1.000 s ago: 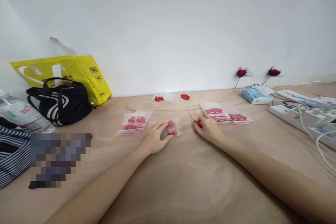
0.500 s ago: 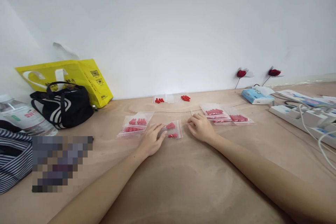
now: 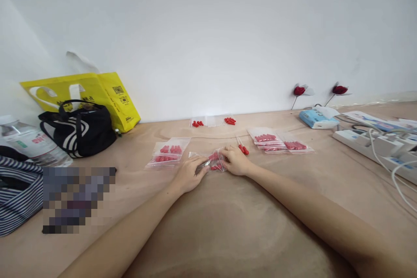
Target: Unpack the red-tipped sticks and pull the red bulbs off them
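Soft, bright light is washing over the pale wall (image 3: 208,43), which is glowing most around mid-frame and turning greyer toward the upper corners. A dull sheen is lying across the tabletop (image 3: 208,226) at lower centre, while a soft shadow is running under the right forearm (image 3: 309,204) at lower right. Small glints are catching on the clear bag (image 3: 211,163) at centre. The wide lens is stretching the bottle (image 3: 35,139) at the left edge, and coarse pixel blocks (image 3: 78,200) are masking a patch at lower left.
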Demonstrator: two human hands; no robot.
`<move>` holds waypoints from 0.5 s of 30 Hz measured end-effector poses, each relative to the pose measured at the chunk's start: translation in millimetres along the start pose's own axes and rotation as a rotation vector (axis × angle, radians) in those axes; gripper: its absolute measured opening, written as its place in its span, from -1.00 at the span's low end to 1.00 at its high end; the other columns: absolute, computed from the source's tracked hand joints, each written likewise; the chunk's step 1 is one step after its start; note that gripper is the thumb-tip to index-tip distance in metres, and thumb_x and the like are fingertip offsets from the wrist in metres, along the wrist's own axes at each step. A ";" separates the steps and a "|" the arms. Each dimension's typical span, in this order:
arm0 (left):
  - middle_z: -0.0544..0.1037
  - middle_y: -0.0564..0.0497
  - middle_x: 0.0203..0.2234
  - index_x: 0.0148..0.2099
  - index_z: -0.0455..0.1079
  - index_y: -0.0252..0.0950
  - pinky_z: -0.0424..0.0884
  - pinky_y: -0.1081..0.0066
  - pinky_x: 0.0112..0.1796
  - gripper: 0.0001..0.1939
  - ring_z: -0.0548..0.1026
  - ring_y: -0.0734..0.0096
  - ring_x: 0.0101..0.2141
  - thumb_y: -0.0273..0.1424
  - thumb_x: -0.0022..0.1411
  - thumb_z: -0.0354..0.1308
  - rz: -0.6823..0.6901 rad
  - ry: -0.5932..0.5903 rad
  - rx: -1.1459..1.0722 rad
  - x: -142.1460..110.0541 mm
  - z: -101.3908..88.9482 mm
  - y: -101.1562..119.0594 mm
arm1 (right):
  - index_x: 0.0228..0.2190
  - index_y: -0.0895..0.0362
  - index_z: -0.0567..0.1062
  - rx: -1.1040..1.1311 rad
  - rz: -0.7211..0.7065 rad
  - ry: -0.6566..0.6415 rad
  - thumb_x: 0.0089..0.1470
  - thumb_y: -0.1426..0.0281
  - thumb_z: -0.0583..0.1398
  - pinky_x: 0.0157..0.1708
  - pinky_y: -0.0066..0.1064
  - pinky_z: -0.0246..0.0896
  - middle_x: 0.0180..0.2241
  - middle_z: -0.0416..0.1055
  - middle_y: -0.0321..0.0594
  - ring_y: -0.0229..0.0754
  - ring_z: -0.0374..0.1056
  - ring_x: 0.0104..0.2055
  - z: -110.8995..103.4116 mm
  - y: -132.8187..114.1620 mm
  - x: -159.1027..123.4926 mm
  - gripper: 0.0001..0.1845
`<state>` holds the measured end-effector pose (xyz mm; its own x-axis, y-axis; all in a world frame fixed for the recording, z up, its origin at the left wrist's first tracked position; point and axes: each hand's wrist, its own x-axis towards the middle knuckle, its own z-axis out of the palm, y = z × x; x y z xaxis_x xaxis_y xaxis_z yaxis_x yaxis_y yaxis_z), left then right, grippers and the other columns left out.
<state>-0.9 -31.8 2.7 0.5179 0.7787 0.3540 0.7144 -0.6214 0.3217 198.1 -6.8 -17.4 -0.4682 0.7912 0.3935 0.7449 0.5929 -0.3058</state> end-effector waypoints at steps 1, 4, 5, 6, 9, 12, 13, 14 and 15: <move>0.47 -0.01 -0.17 -0.09 0.34 -0.27 0.30 0.34 -0.09 -0.70 0.40 0.35 -0.14 -0.30 0.18 -0.06 -0.002 -0.002 0.000 0.0 0.5 -0.6 | -0.43 0.17 0.40 0.005 -0.002 -0.006 -0.02 0.38 0.13 -0.28 -0.40 0.03 -0.44 0.29 -0.21 -0.21 0.17 -0.32 0.3 0.4 0.6 -0.90; 0.44 -0.05 -0.12 -0.05 0.31 -0.30 0.27 0.30 -0.04 -0.66 0.37 0.31 -0.08 -0.28 0.18 -0.07 -0.039 -0.012 0.028 -0.3 2.4 -2.4 | -0.45 0.16 0.40 0.075 0.016 0.007 -0.05 0.33 0.16 -0.30 -0.40 0.05 -0.45 0.28 -0.23 -0.22 0.17 -0.34 0.3 2.0 0.1 -0.87; 0.43 -0.06 -0.09 -0.04 0.31 -0.31 0.25 0.28 -0.02 -0.65 0.35 0.30 -0.06 -0.27 0.18 -0.07 -0.054 -0.019 0.037 -0.5 3.0 -3.0 | -0.46 0.15 0.39 0.113 0.025 0.016 -0.06 0.30 0.18 -0.32 -0.40 0.05 -0.45 0.27 -0.24 -0.23 0.17 -0.35 0.0 2.5 -0.8 -0.84; 0.41 -0.06 -0.08 -0.03 0.30 -0.31 0.23 0.26 -0.01 -0.63 0.33 0.29 -0.04 -0.26 0.18 -0.08 -0.067 -0.026 0.043 -0.6 3.5 -3.5 | -0.47 0.15 0.39 0.149 0.032 0.026 -0.08 0.28 0.19 -0.32 -0.41 0.06 -0.46 0.27 -0.25 -0.24 0.17 -0.36 -0.3 3.0 -1.9 -0.82; 0.38 -0.06 -0.04 0.00 0.27 -0.32 0.20 0.25 0.02 -0.60 0.29 0.29 0.00 -0.23 0.18 -0.08 -0.086 -0.046 0.046 -0.9 4.4 -4.8 | -0.39 0.15 0.40 0.206 0.004 0.059 -0.11 0.27 0.21 -0.27 -0.39 0.07 -0.41 0.29 -0.24 -0.23 0.19 -0.31 -1.3 4.2 -5.1 -0.78; 0.38 -0.07 -0.04 0.01 0.27 -0.34 0.18 0.27 0.03 -0.59 0.28 0.30 0.00 -0.23 0.18 -0.08 -0.079 -0.058 0.041 -0.6 4.6 -5.0 | -0.33 0.13 0.43 0.176 -0.044 0.052 -0.08 0.29 0.19 -0.22 -0.36 0.07 -0.34 0.28 -0.21 -0.20 0.18 -0.24 -2.1 5.3 -6.1 -0.77; 0.38 -0.07 -0.04 0.00 0.28 -0.35 0.18 0.27 0.03 -0.59 0.28 0.30 0.01 -0.24 0.18 -0.08 -0.078 -0.058 0.040 -0.5 4.6 -4.9 | -0.34 0.12 0.44 0.160 -0.042 0.035 -0.07 0.29 0.18 -0.23 -0.35 0.07 -0.34 0.28 -0.20 -0.20 0.18 -0.24 -2.5 5.7 -5.9 -0.78; 0.38 -0.07 -0.04 0.00 0.28 -0.35 0.18 0.27 0.04 -0.60 0.28 0.30 0.01 -0.24 0.18 -0.08 -0.078 -0.056 0.039 -0.3 4.6 -4.7 | -0.36 0.12 0.45 0.146 -0.030 0.016 -0.07 0.28 0.18 -0.24 -0.36 0.07 -0.35 0.27 -0.20 -0.20 0.18 -0.25 -3.0 5.9 -5.5 -0.79; 0.38 -0.07 -0.04 -0.01 0.29 -0.34 0.17 0.28 0.04 -0.60 0.28 0.30 0.01 -0.25 0.18 -0.08 -0.079 -0.054 0.039 -0.2 4.5 -4.5 | -0.39 0.12 0.46 0.137 -0.013 0.000 -0.09 0.28 0.18 -0.25 -0.36 0.08 -0.36 0.27 -0.21 -0.21 0.19 -0.27 -3.5 6.0 -5.0 -0.80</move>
<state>-2.1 -28.8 -2.8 0.4831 0.8293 0.2808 0.7711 -0.5549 0.3121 206.6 -7.7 -18.1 -0.4776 0.7831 0.3983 0.6667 0.6183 -0.4162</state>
